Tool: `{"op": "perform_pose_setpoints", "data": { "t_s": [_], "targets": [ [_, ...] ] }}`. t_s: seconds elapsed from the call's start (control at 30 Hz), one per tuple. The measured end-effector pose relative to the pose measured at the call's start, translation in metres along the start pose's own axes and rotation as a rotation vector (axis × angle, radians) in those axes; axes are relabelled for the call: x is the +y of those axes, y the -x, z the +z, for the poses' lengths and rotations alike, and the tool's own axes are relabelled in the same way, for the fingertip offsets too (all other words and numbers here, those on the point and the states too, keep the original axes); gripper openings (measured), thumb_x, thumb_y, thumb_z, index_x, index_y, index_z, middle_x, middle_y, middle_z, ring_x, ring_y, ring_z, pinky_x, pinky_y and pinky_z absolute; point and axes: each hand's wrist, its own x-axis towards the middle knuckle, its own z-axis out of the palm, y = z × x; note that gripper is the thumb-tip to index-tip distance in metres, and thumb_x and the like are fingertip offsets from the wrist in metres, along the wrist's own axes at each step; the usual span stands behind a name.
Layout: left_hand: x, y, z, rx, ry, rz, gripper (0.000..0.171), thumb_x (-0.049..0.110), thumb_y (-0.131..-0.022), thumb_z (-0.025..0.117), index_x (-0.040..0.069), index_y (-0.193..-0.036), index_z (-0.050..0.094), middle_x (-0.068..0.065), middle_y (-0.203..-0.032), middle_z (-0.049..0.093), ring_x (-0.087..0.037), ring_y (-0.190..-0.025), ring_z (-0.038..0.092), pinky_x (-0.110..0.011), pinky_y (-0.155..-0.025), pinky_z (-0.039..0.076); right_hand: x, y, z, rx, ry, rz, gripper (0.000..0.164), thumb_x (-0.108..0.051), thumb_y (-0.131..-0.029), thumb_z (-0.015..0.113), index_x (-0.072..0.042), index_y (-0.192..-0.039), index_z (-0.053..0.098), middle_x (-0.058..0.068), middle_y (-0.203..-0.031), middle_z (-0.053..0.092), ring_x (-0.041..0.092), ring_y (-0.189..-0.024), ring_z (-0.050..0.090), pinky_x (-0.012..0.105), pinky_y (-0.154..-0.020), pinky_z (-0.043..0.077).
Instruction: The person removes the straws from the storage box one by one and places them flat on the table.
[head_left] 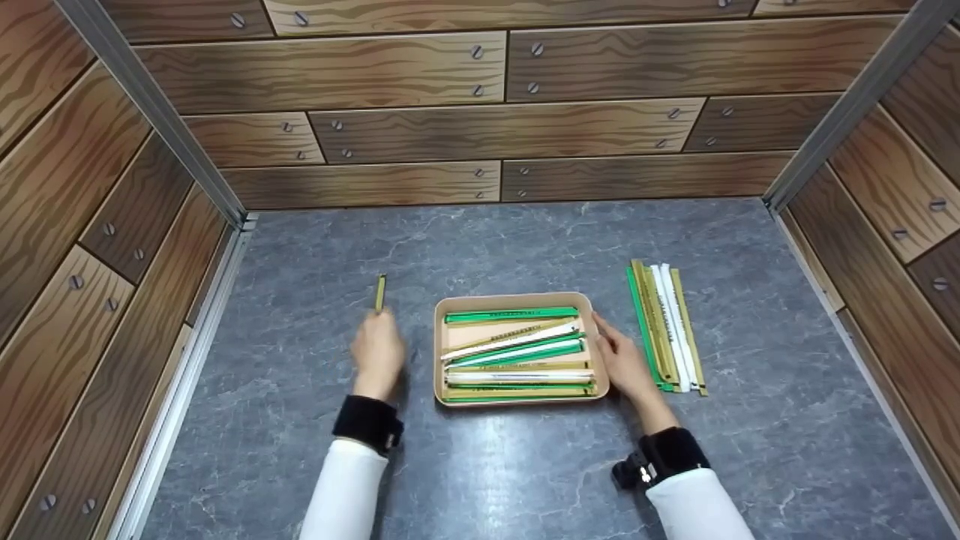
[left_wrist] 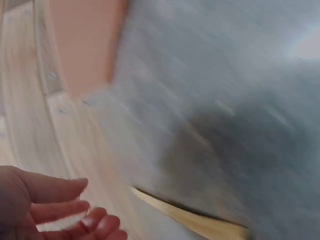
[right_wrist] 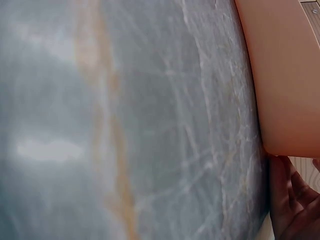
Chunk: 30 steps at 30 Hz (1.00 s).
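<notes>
My left hand [head_left: 379, 349] is over a thin gold stick packet [head_left: 380, 292] on the tabletop, left of the tray. In the left wrist view the fingers [left_wrist: 65, 189] are loosely extended, apart from the gold packet [left_wrist: 195, 219]; that view is blurred. The beige tray [head_left: 521, 297] holds green, white and gold stick packets [head_left: 517, 367], mostly lying lengthwise. My right hand [head_left: 626, 367] touches the tray's right end, its fairly straight fingers against the outer wall. The right wrist view shows fingertips [right_wrist: 282, 172] at the tray's lower corner [right_wrist: 282, 142].
A bunch of green, gold and white stick packets [head_left: 667, 330] lies side by side to the right of the tray, just beyond my right hand. Wood-patterned panels [head_left: 502, 127] stand behind and on both sides of the grey marbled tabletop [head_left: 487, 465].
</notes>
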Motion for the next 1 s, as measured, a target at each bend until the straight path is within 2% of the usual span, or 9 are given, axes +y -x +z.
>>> {"op": "perform_pose_setpoints", "data": {
  "t_s": [0.1, 0.2, 0.27, 0.37, 0.53, 0.63, 0.87, 0.93, 1.0],
  "targets": [
    [0.02, 0.007, 0.002, 0.06, -0.028, 0.123, 0.022, -0.006, -0.084, 0.059, -0.002, -0.103, 0.068, -0.021, -0.1, 0.065, -0.041, -0.093, 0.062, -0.054, -0.073, 0.053, 0.0, 0.0, 0.001, 0.002, 0.008, 0.01, 0.046, -0.017, -0.106, 0.042, -0.014, -0.152, 0.038, 0.026, -0.145, 0.042, 0.041, -0.126, 0.048, 0.053, -0.101, 0.041],
    [0.036, 0.015, 0.008, 0.081, -0.069, 0.236, 0.02, -0.005, -0.084, 0.061, -0.001, -0.102, 0.07, -0.019, -0.097, 0.066, -0.038, -0.092, 0.062, -0.05, -0.075, 0.054, -0.001, 0.0, 0.001, 0.001, 0.002, 0.008, 0.046, -0.017, -0.106, 0.042, -0.013, -0.152, 0.038, 0.025, -0.146, 0.042, 0.041, -0.127, 0.047, 0.053, -0.101, 0.04],
    [0.045, 0.02, 0.012, 0.057, -0.067, 0.307, 0.019, -0.004, -0.085, 0.063, 0.001, -0.102, 0.071, -0.017, -0.098, 0.066, -0.037, -0.088, 0.063, -0.048, -0.07, 0.055, -0.001, 0.0, 0.001, 0.002, -0.006, 0.005, 0.046, -0.017, -0.106, 0.042, -0.013, -0.152, 0.038, 0.025, -0.146, 0.041, 0.041, -0.129, 0.045, 0.052, -0.102, 0.039],
    [0.055, 0.025, 0.02, -0.025, -0.035, 0.422, 0.025, -0.004, -0.086, 0.064, 0.004, -0.108, 0.072, -0.014, -0.101, 0.066, -0.034, -0.083, 0.065, -0.045, -0.065, 0.055, -0.001, 0.0, 0.0, -0.003, -0.016, 0.002, 0.047, -0.016, -0.106, 0.042, -0.012, -0.152, 0.037, 0.025, -0.148, 0.04, 0.041, -0.131, 0.043, 0.052, -0.103, 0.039],
    [0.063, 0.029, 0.035, -0.137, -0.042, 0.568, 0.03, -0.003, -0.084, 0.067, 0.008, -0.111, 0.073, -0.01, -0.101, 0.066, -0.029, -0.084, 0.066, -0.041, -0.068, 0.056, -0.001, 0.0, 0.0, -0.009, -0.011, 0.005, 0.047, -0.015, -0.106, 0.041, -0.012, -0.152, 0.036, 0.025, -0.148, 0.038, 0.041, -0.133, 0.04, 0.053, -0.105, 0.037],
    [0.064, 0.029, 0.044, -0.151, -0.093, 0.593, 0.027, -0.003, -0.085, 0.065, 0.01, -0.106, 0.075, -0.009, -0.098, 0.066, -0.028, -0.084, 0.065, -0.041, -0.068, 0.055, -0.001, -0.001, 0.002, -0.005, -0.005, 0.008, 0.047, -0.016, -0.106, 0.042, -0.013, -0.152, 0.037, 0.025, -0.148, 0.039, 0.041, -0.133, 0.04, 0.052, -0.105, 0.036],
    [0.062, 0.027, 0.058, -0.174, -0.164, 0.56, 0.024, -0.003, -0.082, 0.064, 0.012, -0.096, 0.076, -0.008, -0.093, 0.066, -0.027, -0.08, 0.063, -0.044, -0.065, 0.054, 0.0, -0.002, 0.002, 0.007, 0.016, -0.015, 0.046, -0.016, -0.106, 0.043, -0.012, -0.151, 0.039, 0.026, -0.146, 0.041, 0.041, -0.13, 0.044, 0.052, -0.104, 0.038],
    [0.063, 0.026, 0.06, -0.166, -0.175, 0.562, 0.021, -0.002, -0.083, 0.066, 0.012, -0.095, 0.075, -0.008, -0.092, 0.066, -0.028, -0.08, 0.063, -0.043, -0.065, 0.054, 0.0, -0.002, 0.001, 0.014, 0.021, -0.021, 0.046, -0.016, -0.105, 0.044, -0.012, -0.151, 0.04, 0.026, -0.144, 0.043, 0.043, -0.119, 0.053, 0.052, -0.098, 0.043],
    [0.064, 0.025, 0.06, -0.154, -0.188, 0.562, 0.019, -0.001, -0.083, 0.066, 0.012, -0.094, 0.075, -0.008, -0.092, 0.066, -0.027, -0.08, 0.063, -0.043, -0.066, 0.054, 0.001, -0.002, 0.001, 0.023, 0.025, -0.028, 0.046, -0.014, -0.105, 0.044, -0.012, -0.151, 0.04, 0.026, -0.143, 0.045, 0.043, -0.115, 0.056, 0.051, -0.094, 0.045]
  ]
}}
